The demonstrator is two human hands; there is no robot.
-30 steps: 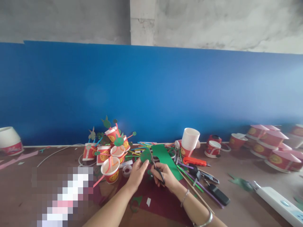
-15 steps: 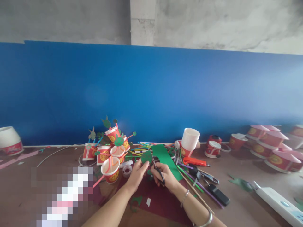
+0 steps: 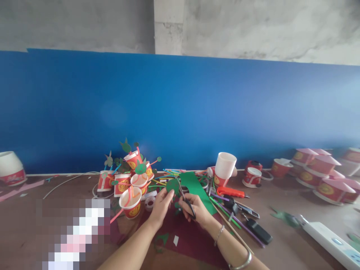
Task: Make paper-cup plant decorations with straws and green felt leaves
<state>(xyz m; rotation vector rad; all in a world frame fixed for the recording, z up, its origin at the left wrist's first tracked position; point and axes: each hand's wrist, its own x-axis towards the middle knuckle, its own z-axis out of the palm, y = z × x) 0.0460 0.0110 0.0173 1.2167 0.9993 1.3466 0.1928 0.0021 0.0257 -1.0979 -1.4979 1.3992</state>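
Between the thumb and fingers of my left hand (image 3: 162,205) is a small rounded piece of green paper (image 3: 172,185). My right hand (image 3: 193,207) grips black-handled scissors (image 3: 189,202), whose blades point up and away at the right edge of that piece. Behind the scissors a long green paper strip (image 3: 197,189) lies on the table. Dark red paper (image 3: 185,234) is under my hands, with green scraps (image 3: 162,240) and a white scrap (image 3: 176,240) on it. A tape roll (image 3: 149,203) lies left of my left hand.
Decorated red cups (image 3: 131,202) with straws stand on the left. At right are stacked white cups (image 3: 225,163), an orange cutter (image 3: 231,192), straws, keys with a black fob (image 3: 258,230), a white power strip (image 3: 332,240) and pink-topped cups (image 3: 329,190). A blue panel (image 3: 180,112) rises behind.
The green piece has turned slightly and shifted a little left with my left hand. The scissor blades stand at its right edge. My right hand has barely moved.
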